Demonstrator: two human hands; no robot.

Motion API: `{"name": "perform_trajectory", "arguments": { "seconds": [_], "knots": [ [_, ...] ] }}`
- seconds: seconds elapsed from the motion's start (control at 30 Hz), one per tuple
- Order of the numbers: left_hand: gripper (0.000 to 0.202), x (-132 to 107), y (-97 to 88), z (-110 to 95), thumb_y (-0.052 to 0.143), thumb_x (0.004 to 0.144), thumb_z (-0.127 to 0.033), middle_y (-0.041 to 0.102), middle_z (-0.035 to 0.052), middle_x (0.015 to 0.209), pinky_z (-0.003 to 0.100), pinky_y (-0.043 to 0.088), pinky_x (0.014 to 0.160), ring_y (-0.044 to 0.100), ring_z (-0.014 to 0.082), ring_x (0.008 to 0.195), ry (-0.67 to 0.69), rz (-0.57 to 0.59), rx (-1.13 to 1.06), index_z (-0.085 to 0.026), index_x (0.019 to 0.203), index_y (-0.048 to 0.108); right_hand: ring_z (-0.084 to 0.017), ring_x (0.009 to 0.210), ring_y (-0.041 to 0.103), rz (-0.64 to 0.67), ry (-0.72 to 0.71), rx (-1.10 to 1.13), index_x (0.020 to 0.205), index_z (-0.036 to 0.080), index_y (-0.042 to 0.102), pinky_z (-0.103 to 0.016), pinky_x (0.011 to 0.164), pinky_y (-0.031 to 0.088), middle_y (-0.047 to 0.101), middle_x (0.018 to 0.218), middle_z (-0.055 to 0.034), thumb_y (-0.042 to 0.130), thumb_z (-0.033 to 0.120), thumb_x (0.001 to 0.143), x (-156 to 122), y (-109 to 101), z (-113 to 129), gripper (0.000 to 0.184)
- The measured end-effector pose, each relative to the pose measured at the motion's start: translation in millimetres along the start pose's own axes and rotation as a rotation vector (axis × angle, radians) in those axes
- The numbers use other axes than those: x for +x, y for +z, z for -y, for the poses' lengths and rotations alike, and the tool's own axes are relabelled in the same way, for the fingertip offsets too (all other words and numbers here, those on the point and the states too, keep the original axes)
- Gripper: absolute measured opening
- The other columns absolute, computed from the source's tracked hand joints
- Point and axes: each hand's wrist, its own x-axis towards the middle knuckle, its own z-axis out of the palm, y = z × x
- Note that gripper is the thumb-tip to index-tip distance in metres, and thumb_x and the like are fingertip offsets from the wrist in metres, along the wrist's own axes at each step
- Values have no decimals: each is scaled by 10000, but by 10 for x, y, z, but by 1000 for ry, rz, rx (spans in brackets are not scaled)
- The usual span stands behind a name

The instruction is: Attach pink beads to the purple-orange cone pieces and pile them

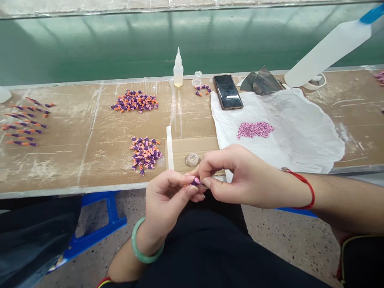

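Between thumb and fingers my left hand [171, 198] pinches a small purple, pink and orange piece [196, 181], held just off the front edge of the table. My right hand [231, 176] is closed at the same piece, thumb and forefinger pinched on something too small to make out. Just beyond the fingers, a clear blob [192, 159] sits on a cardboard pad [207, 145]. A white strip [169, 148] lies along the pad's left side. Left of it is a heap of purple pieces with pink parts [146, 154].
A second purple and orange heap [135, 101] lies farther back, with rows of pieces [25, 124] at far left. Behind stand a dropper bottle [178, 70] and a phone [228, 92]. Tiny pink bits [255, 129] lie on white cloth [306, 128]; a large white bottle [327, 54] leans nearby.
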Motion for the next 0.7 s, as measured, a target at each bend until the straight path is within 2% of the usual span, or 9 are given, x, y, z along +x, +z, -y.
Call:
{"name": "perform_trajectory", "arguments": {
  "seconds": [0.17, 0.47, 0.7],
  "knots": [
    [93, 4, 17, -21, 827, 812, -158, 797, -31, 751, 132, 635, 612, 747, 92, 606, 18, -24, 53, -240, 851, 806, -85, 713, 704, 5, -4, 28, 749, 200, 617, -175, 659, 543, 778, 806, 24, 577, 132, 857, -13, 7, 1, 133],
    [73, 23, 38, -16, 855, 783, -194, 784, -7, 703, 175, 636, 555, 740, 129, 565, 24, -49, 79, -216, 817, 795, -58, 645, 665, -53, -127, -46, 741, 185, 593, -144, 595, 508, 761, 745, 21, 541, 68, 856, -32, 19, 26, 172],
    [100, 27, 66, -24, 876, 760, -224, 783, -1, 687, 170, 624, 539, 737, 132, 548, -33, -56, 84, -210, 795, 783, -73, 607, 638, -65, -151, -107, 733, 200, 578, -172, 563, 485, 740, 715, 25, 532, 93, 846, -39, 17, -11, 162]
  ]
}}
